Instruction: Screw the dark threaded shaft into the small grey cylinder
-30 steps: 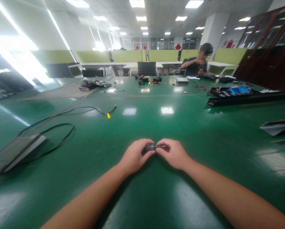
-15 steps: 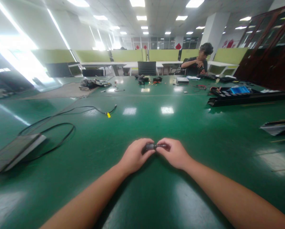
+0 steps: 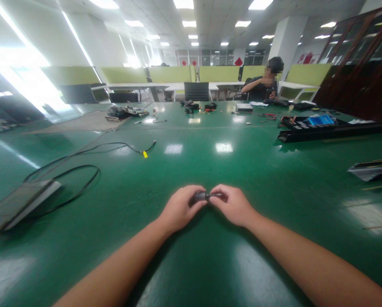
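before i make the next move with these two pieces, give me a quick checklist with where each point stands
1. Left hand gripping the cylinder: ok, wrapped around it.
2. Right hand holding the rod: ok, pinched.
3. Rod and cylinder lined up: ok, roughly end to end.
4. Rod fully seated in the cylinder: cannot tell, too small and partly covered.
5. Cable clear of both hands: ok, lying off to the left.

Head view, forward and down
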Available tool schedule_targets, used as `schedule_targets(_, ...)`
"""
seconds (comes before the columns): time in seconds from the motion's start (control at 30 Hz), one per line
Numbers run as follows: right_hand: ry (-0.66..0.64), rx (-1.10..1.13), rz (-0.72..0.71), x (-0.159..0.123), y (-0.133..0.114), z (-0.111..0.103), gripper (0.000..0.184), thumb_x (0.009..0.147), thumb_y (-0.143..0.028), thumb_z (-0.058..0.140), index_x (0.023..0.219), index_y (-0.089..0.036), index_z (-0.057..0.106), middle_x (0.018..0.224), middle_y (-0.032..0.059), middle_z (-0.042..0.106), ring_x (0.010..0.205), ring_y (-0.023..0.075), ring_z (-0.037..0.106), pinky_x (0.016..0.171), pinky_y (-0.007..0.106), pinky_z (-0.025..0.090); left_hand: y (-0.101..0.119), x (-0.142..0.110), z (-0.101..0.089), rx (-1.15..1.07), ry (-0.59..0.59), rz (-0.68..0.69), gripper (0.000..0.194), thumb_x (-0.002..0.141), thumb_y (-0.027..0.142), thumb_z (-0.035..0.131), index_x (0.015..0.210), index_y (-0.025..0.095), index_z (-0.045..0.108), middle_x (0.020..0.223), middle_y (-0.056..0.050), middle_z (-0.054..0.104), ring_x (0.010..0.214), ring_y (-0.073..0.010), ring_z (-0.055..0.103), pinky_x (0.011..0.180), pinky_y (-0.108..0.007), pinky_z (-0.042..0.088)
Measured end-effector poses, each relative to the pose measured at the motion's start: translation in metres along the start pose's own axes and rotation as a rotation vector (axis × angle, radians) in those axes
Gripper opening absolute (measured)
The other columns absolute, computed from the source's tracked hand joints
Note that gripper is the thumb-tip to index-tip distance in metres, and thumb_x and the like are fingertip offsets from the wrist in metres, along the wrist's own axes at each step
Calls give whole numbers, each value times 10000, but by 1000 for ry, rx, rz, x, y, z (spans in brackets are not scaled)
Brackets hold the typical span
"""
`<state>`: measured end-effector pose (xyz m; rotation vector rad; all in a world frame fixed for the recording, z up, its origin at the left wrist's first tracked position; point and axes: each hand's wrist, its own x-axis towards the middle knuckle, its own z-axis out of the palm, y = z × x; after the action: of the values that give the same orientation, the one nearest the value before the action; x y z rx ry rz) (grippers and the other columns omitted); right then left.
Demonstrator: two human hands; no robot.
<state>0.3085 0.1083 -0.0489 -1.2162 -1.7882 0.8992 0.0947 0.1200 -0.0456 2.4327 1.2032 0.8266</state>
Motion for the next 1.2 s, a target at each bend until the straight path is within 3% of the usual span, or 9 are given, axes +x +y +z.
schedule_targets(1.2, 12, 53, 21, 2, 6, 0, 151, 868, -275, 615, 971, -184, 678, 865, 26, 719, 746, 165, 653, 715, 273, 500, -5, 0, -2, 8, 13, -32, 308, 896, 363, 622, 1169, 223, 600, 1120, -71, 674, 1021, -222, 638, 935, -394, 523)
